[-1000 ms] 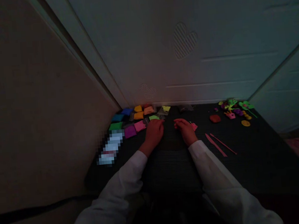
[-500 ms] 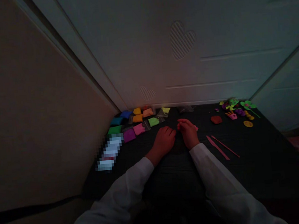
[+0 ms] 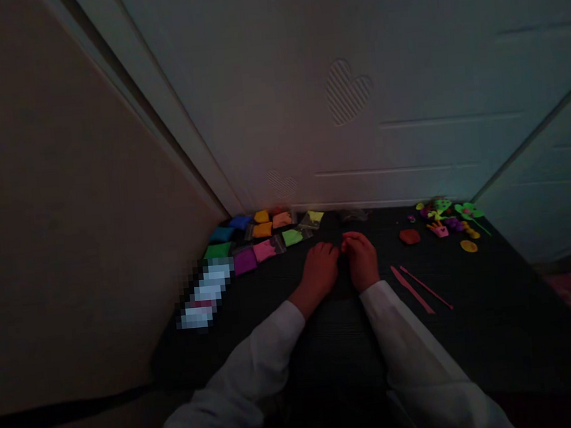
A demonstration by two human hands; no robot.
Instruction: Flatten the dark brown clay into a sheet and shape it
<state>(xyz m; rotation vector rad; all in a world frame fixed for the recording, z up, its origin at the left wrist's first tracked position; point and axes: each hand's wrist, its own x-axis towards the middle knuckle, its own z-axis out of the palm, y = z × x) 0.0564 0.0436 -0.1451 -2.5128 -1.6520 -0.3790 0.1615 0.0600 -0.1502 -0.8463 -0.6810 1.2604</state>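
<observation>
1. The pink knife-shaped tool (image 3: 413,291) is lying flat on the desk (image 3: 500,328), to the right of the right hand; its long axis is running obliquely, the far end pointing forward and leftward, the near end backward and rightward.
2. The thin pink stick (image 3: 426,287) is lying just beside it, on its right, following nearly the same line.
3. The light green packet (image 3: 293,237) is resting beyond the left hand, its long axis running roughly crosswise and its clear end pointing right.
4. The left hand (image 3: 320,267) is curving its fingers downward, back uppermost (its grasp, if any, is remaining hidden; one cannot tell).
5. The right hand (image 3: 362,259) is bending its fingers toward the left hand, partly closed; whether it is gripping something small cannot be told.
</observation>
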